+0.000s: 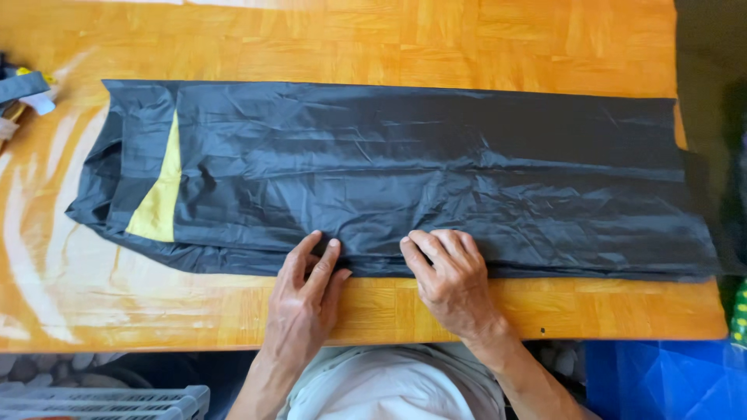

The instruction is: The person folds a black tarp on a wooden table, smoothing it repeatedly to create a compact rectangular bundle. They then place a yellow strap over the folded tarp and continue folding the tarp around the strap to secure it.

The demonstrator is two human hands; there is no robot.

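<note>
A dark grey, thin, crinkled garment (436, 171) lies folded in a long strip across a wooden table (482, 39), with a yellow panel (159, 198) near its left end. Its right end hangs over the table's right edge. My left hand (305, 295) rests flat at the garment's near edge, fingertips on the fabric. Just to the right, my right hand (447, 280) lies on the same edge with fingers curled over the hem. Neither hand lifts the cloth.
A small bundle of dark, yellow and white items (22, 93) sits at the table's far left edge. A grey plastic crate (117, 400) stands on the floor at lower left, and blue plastic sheeting (661, 381) lies at lower right.
</note>
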